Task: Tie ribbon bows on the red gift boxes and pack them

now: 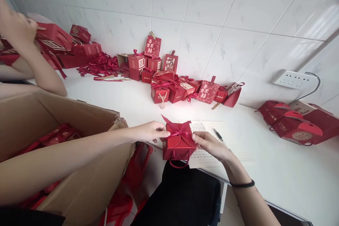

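Note:
A small red gift box [178,148] sits at the table's front edge, with a ribbon bow [180,132] tied on its top and a twisted cord handle hanging at its front. My left hand [152,131] pinches the bow's left loop between thumb and fingers. On the opposite side, my right hand [209,142] pinches the right part of the ribbon, close against the box. Lined sheets with handwriting [227,148] lie partly under the box and my right hand, and a black pen [218,134] rests on them.
Red gift boxes [160,93] and a pile of ribbons [102,64] line the tiled wall. More boxes [296,127] and a power strip [290,79] are at right. A cardboard carton [106,159] stands at left. Another person's hand [19,24] touches a box at far left.

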`<control>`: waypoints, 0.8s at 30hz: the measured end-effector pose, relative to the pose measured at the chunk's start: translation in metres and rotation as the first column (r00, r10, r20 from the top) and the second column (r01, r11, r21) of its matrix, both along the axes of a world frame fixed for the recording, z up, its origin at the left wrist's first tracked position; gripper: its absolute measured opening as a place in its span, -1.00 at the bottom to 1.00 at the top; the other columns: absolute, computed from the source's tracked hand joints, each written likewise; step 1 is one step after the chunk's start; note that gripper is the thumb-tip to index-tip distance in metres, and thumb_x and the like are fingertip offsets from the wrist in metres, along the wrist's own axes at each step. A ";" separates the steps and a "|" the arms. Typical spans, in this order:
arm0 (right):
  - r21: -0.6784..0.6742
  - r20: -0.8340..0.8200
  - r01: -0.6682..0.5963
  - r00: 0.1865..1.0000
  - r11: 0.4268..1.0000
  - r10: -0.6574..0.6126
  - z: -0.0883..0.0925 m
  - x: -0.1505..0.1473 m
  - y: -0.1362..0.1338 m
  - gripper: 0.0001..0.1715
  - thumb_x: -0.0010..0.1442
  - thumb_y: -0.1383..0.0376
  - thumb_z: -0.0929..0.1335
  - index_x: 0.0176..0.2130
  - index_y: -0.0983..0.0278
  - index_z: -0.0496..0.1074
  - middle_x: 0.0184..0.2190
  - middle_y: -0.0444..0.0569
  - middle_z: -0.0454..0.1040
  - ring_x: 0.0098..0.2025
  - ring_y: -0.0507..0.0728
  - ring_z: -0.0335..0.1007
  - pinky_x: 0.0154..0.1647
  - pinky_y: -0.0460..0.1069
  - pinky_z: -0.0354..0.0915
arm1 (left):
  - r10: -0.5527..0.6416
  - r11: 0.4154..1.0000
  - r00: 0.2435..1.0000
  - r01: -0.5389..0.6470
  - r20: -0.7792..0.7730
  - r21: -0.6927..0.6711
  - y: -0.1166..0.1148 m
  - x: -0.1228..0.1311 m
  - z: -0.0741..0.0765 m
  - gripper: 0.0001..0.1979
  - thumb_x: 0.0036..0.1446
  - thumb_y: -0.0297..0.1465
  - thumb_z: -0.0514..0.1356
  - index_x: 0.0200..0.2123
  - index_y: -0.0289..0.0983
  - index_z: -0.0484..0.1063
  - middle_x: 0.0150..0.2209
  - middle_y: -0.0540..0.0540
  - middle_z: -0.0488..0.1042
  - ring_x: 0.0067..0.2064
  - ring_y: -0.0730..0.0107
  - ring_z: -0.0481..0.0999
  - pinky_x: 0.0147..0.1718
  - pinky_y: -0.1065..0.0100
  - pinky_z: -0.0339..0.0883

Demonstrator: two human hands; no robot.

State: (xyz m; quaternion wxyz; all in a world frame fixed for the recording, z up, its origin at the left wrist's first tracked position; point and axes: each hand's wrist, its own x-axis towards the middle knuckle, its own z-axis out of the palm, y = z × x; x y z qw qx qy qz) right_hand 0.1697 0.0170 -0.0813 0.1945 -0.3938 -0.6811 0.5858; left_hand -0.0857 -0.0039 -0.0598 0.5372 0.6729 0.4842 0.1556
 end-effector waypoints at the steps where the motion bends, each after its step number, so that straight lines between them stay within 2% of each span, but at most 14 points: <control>1: 0.004 0.002 0.006 1.000 1.000 -0.006 0.000 -0.001 -0.001 -0.37 0.03 -0.21 0.32 -0.50 0.30 0.25 -0.54 -0.14 0.22 -0.49 0.00 0.09 -0.42 -0.06 0.05 | 0.004 1.000 1.000 -0.004 0.000 -0.009 0.000 0.000 0.000 -0.53 -0.01 0.06 0.13 -0.43 -0.28 0.32 -0.35 0.01 0.32 -0.33 0.47 0.34 -0.31 0.39 0.31; 5: 0.026 0.017 0.049 0.999 0.998 -0.049 0.001 -0.003 -0.003 -0.39 0.04 -0.19 0.32 -0.54 0.30 0.23 -0.58 -0.17 0.18 -0.51 -0.01 0.05 -0.44 -0.06 0.00 | 0.002 1.000 1.000 -0.002 0.008 -0.021 0.001 0.001 0.002 -0.54 0.02 0.04 0.12 -0.40 -0.29 0.34 -0.35 0.00 0.32 -0.31 0.46 0.34 -0.30 0.38 0.30; 8: 0.002 -0.034 0.055 0.998 0.998 -0.055 -0.002 -0.002 -0.002 -0.42 0.04 -0.14 0.35 -0.56 0.29 0.22 -0.59 -0.18 0.17 -0.52 -0.02 0.03 -0.46 -0.07 -0.02 | -0.031 1.000 1.000 0.031 0.003 -0.003 0.001 0.000 0.003 -0.55 0.01 0.02 0.14 -0.42 -0.30 0.34 -0.37 0.00 0.31 -0.32 0.47 0.32 -0.31 0.39 0.29; 18: -0.287 -0.354 0.100 0.913 0.953 -0.203 -0.014 -0.004 0.000 -0.53 -0.07 0.10 0.50 -0.58 0.29 0.21 -0.61 -0.23 0.11 -0.55 -0.06 0.01 -0.51 -0.13 0.01 | -0.107 0.993 0.994 0.109 0.025 -0.048 0.008 -0.006 0.003 -0.54 -0.01 0.02 0.16 -0.40 -0.31 0.30 -0.29 -0.02 0.32 -0.22 0.40 0.33 -0.26 0.35 0.34; 24: -0.352 -0.421 0.081 0.876 0.933 -0.234 -0.022 -0.004 0.000 -0.49 -0.08 0.10 0.50 -0.61 0.29 0.18 -0.60 -0.21 0.11 -0.54 -0.06 0.03 -0.47 -0.13 0.09 | -0.120 0.989 0.992 0.123 0.043 -0.079 0.009 -0.007 0.005 -0.54 -0.04 0.02 0.18 -0.42 -0.29 0.28 -0.30 0.00 0.31 -0.20 0.38 0.32 -0.25 0.35 0.33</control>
